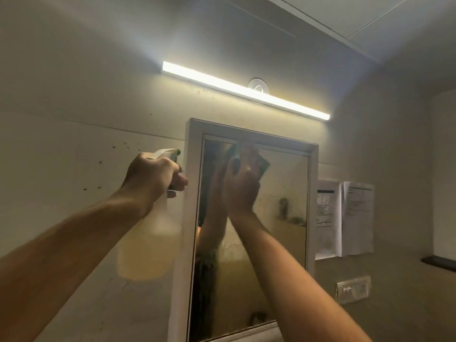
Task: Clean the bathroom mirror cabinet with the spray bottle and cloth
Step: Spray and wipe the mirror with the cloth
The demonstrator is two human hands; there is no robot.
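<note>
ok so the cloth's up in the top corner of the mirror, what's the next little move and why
Probably draw the right hand and green cloth down the mirror: the glass below looks hazy and streaked, while the left hand holds the spray bottle off to the side.

Wall (74,99), mirror cabinet (191,154), tube light (244,91), papers (345,218), switch (352,288)
</note>
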